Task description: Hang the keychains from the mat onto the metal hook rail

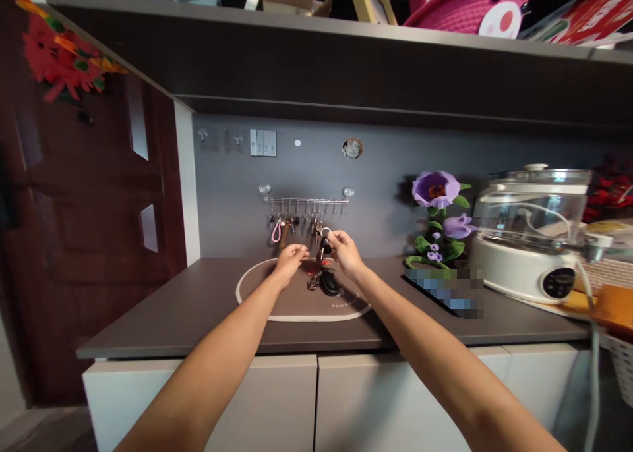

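My right hand point(346, 253) pinches a metal key ring point(326, 232), from which dark keys point(325, 246) hang down. To its left, my left hand point(291, 263) has its thumb and fingertips closed together; whatever may be between them is too small to make out. Beneath and between both hands, a black key fob point(329, 283) and some loose metal keys point(313, 282) lie on a brown mat with a pale rim point(291, 308). Something red shows behind them. Just beyond my hands, a clear hook rack point(306, 200) on the wall carries several bunches of keys, one with a pink loop point(276, 232).
A phone point(442, 292) lies on the counter to the right, before purple crocheted flowers point(436, 190). Farther right stands a white appliance with a clear lid point(524, 264). An overhead shelf point(316, 63) juts out above, and a dark door point(99, 241) is at left.
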`<act>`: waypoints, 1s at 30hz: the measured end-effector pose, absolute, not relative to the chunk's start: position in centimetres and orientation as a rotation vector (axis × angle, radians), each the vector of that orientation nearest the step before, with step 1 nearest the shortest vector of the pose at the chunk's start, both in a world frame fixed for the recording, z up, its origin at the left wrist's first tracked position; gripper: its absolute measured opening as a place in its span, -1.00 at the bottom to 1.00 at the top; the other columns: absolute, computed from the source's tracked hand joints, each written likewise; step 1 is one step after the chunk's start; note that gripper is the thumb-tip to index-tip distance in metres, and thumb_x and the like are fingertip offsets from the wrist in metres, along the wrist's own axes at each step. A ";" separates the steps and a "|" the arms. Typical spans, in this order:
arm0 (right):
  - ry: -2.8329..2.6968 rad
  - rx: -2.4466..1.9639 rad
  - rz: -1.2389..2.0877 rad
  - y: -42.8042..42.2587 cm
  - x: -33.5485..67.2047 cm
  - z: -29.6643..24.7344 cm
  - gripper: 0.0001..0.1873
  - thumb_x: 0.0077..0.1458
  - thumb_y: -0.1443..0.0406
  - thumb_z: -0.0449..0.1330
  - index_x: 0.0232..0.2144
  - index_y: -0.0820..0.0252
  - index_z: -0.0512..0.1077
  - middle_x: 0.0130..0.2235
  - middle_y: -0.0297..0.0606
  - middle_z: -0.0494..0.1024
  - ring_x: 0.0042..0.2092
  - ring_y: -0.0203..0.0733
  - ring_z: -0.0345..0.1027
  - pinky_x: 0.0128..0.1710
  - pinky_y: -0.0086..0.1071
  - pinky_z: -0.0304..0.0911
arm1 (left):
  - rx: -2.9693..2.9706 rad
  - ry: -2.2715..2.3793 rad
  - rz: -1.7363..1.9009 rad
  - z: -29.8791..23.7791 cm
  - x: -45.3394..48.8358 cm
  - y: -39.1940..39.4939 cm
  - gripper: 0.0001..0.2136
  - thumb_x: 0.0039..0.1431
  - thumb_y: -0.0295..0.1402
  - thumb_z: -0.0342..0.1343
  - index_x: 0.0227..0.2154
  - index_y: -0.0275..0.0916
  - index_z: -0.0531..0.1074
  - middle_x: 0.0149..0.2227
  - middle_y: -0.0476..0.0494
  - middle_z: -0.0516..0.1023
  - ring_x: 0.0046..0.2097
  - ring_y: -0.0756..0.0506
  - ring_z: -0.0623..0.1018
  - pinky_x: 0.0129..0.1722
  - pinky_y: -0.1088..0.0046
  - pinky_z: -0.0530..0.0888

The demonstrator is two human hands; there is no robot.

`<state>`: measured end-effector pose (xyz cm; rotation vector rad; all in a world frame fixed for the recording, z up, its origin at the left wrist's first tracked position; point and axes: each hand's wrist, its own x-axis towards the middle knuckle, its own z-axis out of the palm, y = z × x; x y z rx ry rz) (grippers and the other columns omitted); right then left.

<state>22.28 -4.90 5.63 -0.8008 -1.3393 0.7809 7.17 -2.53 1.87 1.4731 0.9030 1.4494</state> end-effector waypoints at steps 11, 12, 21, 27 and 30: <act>-1.215 -0.871 0.713 -0.1 23.1 9.2 -0.67 -0.13 0.05 0.10 -0.50 0.18 0.19 -0.59 -0.46 0.23 -0.58 -0.42 0.09 -0.60 -0.52 0.07 | 2.248 1.242 1.456 0.9 7.4 -2.3 -0.79 0.13 -0.33 -0.13 -0.50 -0.26 0.36 -0.46 -0.09 0.46 -0.37 -0.04 0.41 -0.35 0.49 0.25; -1.205 -0.884 0.701 0.4 23.2 9.5 -0.68 -0.12 0.05 0.10 -0.50 0.18 0.19 -0.59 -0.45 0.24 -0.58 -0.42 0.10 -0.59 -0.52 0.09 | 2.273 1.263 1.453 0.9 7.4 -2.4 -0.79 0.13 -0.34 -0.13 -0.49 -0.25 0.36 -0.46 -0.10 0.45 -0.37 -0.04 0.40 -0.35 0.49 0.24; -1.128 -0.948 0.712 3.5 23.4 11.0 -0.79 -0.03 0.20 0.06 -0.57 0.20 0.18 -0.62 -0.43 0.22 -0.59 -0.40 0.11 -0.58 -0.45 0.19 | 2.284 1.321 1.454 0.8 7.5 -2.4 -0.79 0.13 -0.39 -0.13 -0.56 -0.25 0.32 -0.51 -0.08 0.39 -0.40 -0.03 0.35 -0.35 0.47 0.20; -1.044 -0.975 0.762 4.1 22.7 11.0 -0.83 0.01 0.29 0.02 -0.58 0.20 0.18 -0.60 -0.40 0.26 -0.59 -0.38 0.16 -0.59 -0.40 0.25 | 2.322 1.377 1.419 0.8 7.4 -2.3 -0.76 0.14 -0.39 -0.16 -0.57 -0.25 0.30 -0.50 -0.11 0.41 -0.40 -0.05 0.36 -0.37 0.46 0.18; -1.028 -0.963 0.800 4.4 22.5 10.8 -0.84 0.01 0.28 0.03 -0.57 0.20 0.19 -0.61 -0.38 0.27 -0.58 -0.37 0.18 -0.60 -0.42 0.26 | 2.327 1.380 1.423 0.8 7.4 -2.4 -0.77 0.14 -0.38 -0.15 -0.57 -0.24 0.31 -0.50 -0.11 0.41 -0.40 -0.05 0.36 -0.36 0.46 0.19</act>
